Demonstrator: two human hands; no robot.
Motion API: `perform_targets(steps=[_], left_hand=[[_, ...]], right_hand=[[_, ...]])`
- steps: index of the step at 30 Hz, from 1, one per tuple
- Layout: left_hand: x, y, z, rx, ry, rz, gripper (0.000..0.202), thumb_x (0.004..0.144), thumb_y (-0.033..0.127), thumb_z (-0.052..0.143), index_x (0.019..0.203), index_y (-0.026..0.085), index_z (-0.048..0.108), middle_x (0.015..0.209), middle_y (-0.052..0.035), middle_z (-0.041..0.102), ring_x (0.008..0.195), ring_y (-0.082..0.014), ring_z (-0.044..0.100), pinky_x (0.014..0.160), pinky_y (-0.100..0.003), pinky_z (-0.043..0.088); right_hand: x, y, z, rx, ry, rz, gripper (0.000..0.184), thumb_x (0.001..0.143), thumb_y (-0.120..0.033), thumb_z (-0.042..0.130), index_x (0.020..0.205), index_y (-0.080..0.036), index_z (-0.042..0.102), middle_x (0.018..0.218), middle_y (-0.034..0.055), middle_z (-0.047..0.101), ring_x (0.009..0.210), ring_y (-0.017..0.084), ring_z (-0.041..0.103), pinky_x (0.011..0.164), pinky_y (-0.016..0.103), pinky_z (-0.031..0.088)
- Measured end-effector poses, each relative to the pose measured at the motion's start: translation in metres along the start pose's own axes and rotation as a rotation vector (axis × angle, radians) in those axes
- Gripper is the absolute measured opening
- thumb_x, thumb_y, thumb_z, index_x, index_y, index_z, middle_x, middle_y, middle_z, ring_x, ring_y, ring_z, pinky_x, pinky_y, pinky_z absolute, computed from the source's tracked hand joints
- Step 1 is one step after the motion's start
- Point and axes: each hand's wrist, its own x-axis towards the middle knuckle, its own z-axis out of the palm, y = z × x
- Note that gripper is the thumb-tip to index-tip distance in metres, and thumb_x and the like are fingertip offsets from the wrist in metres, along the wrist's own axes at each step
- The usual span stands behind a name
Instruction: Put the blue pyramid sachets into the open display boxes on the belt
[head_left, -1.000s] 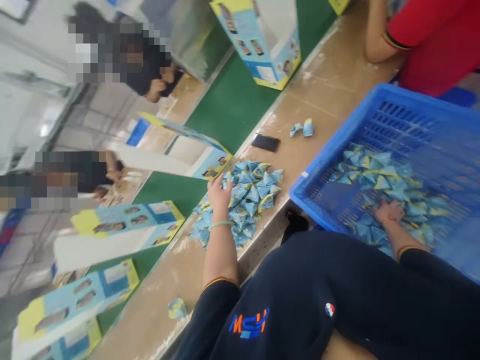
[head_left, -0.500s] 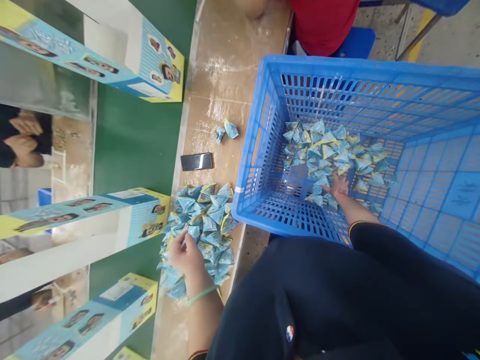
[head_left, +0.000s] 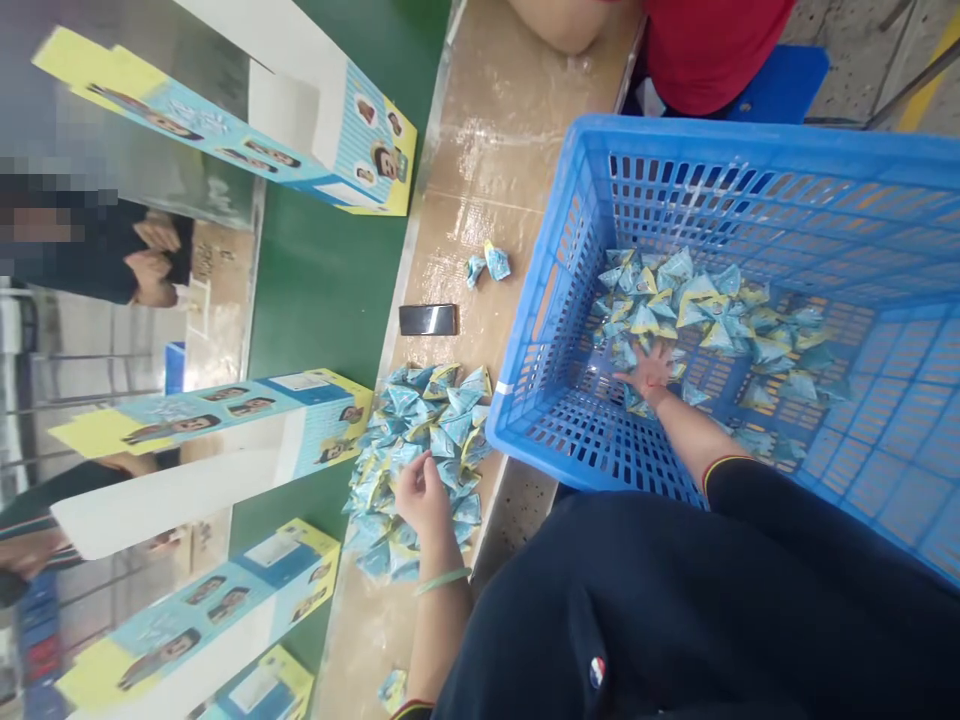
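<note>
My left hand [head_left: 422,497] is over a pile of small blue-and-yellow pyramid-shaped packets [head_left: 390,415] on the table. Its thumb and fingers are pinched together, and whatever may be between them cannot be made out. A pale green band circles that wrist. Inside a large blue plastic crate [head_left: 577,470], my right hand [head_left: 649,370] is open, palm down with fingers spread, touching some packets on the crate's floor. More of the same packets [head_left: 720,305] lie loosely beyond and to the right of that hand.
A black phone [head_left: 427,320] and two packets [head_left: 489,263] lie on the brown tabletop [head_left: 480,130]. Tall printed cardboard boxes [head_left: 330,420] stand along the green strip [head_left: 315,280] at left. A person in red [head_left: 712,50] sits beyond the crate; others are across at left.
My right hand has shifted left across the crate floor, fingers spread wider, and packets near it have moved. My left hand stays pinched over the pile. The whole view has shifted somewhat.
</note>
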Motion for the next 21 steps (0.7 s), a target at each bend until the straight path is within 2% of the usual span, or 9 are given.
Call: perform_targets(steps=[2,4,8,11,15,18,21], left_hand=[[-0.001,-0.002,0.0,-0.009,0.0,-0.005,0.04,0.084,0.05,0.057,0.098,0.017,0.076,0.103,-0.0128,0.077,0.102,-0.0294,0.071,0.093,-0.045,0.054],[-0.003,-0.005,-0.001,-0.024,-0.001,-0.02,0.04,0.084,0.05,0.058,0.099,0.018,0.076,0.103,-0.0123,0.077,0.101,-0.0293,0.071,0.094,-0.045,0.055],[-0.009,-0.02,-0.009,-0.026,0.002,-0.073,0.039,0.084,0.051,0.06,0.1,0.019,0.076,0.101,-0.0115,0.077,0.097,-0.0288,0.072,0.09,-0.044,0.057],[-0.012,-0.038,-0.015,-0.04,-0.006,-0.117,0.039,0.084,0.051,0.06,0.099,0.019,0.076,0.098,-0.0105,0.077,0.092,-0.0283,0.072,0.087,-0.045,0.058],[-0.011,-0.056,-0.016,-0.085,-0.017,-0.176,0.039,0.084,0.051,0.06,0.1,0.019,0.074,0.098,-0.0098,0.076,0.088,-0.0273,0.073,0.083,-0.044,0.061],[-0.005,-0.055,-0.009,-0.145,-0.023,-0.196,0.04,0.083,0.051,0.061,0.1,0.017,0.073,0.1,-0.0103,0.075,0.087,-0.0263,0.073,0.082,-0.043,0.063],[0.001,-0.043,0.0,-0.201,-0.013,-0.164,0.038,0.084,0.05,0.06,0.099,0.016,0.072,0.1,-0.0104,0.075,0.09,-0.0255,0.073,0.081,-0.041,0.063]], right_hand=[[0.005,-0.013,0.007,-0.028,-0.037,0.008,0.078,0.081,-0.072,0.071,0.132,-0.015,0.061,0.159,0.0246,0.038,0.152,0.048,0.013,0.111,0.075,0.023],[0.015,-0.017,0.015,-0.031,-0.021,0.05,0.078,0.077,-0.071,0.076,0.129,-0.014,0.064,0.158,0.0251,0.038,0.152,0.049,0.01,0.112,0.075,0.023],[0.035,0.001,0.017,0.197,0.145,0.021,0.06,0.076,-0.07,0.076,0.094,-0.014,0.067,0.137,0.0237,0.056,0.146,0.045,0.024,0.109,0.073,0.027],[0.034,0.031,0.001,0.27,0.232,-0.014,0.053,0.075,-0.069,0.076,0.079,-0.018,0.061,0.124,0.0189,0.061,0.14,0.041,0.033,0.109,0.071,0.03],[0.018,0.066,-0.025,0.303,0.379,0.009,0.049,0.076,-0.067,0.075,0.074,-0.022,0.056,0.13,0.0202,0.054,0.14,0.042,0.034,0.109,0.069,0.032],[0.011,0.076,-0.038,0.314,0.399,0.082,0.047,0.074,-0.065,0.078,0.069,-0.024,0.054,0.13,0.0223,0.052,0.141,0.045,0.034,0.114,0.067,0.028],[0.007,0.072,-0.046,0.393,0.357,0.161,0.047,0.066,-0.063,0.084,0.073,-0.023,0.059,0.129,0.02,0.055,0.142,0.045,0.034,0.12,0.064,0.022]])
